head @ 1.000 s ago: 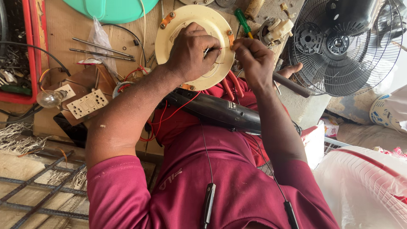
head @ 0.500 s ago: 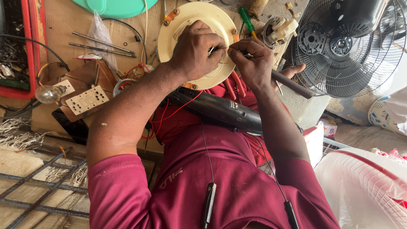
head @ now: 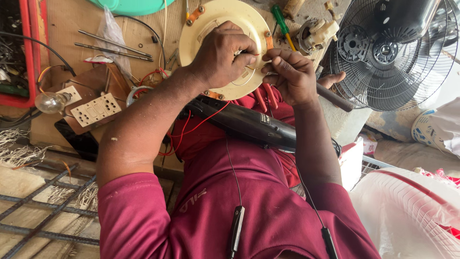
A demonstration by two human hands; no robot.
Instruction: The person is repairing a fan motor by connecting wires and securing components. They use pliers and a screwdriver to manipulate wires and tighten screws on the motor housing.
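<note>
A round cream fan plate (head: pixel 201 29) with orange tabs on its rim stands tilted on the brown worktop. My left hand (head: pixel 220 57) grips it across the middle, fingers curled over its centre. My right hand (head: pixel 292 76) is closed beside it, pinching what looks like a thin wire at the plate's centre, fingertips touching those of the left hand. Under both wrists a long black fan body (head: pixel 249 124) with red wires lies across my lap. Red-handled pliers (head: pixel 266 98) lie below the right hand.
A green-handled screwdriver (head: pixel 281 23) and a small motor part (head: pixel 316 33) lie beyond the plate. A wire fan guard (head: pixel 393 52) stands right. At left are a socket board (head: pixel 98 110), a bulb (head: pixel 50 101), metal rods (head: pixel 112 44) and a red tray (head: pixel 28 52).
My right hand has drawn in toward the left hand, so the fingertips now meet at the plate's centre. The plate has shifted slightly under the left hand's grip.
</note>
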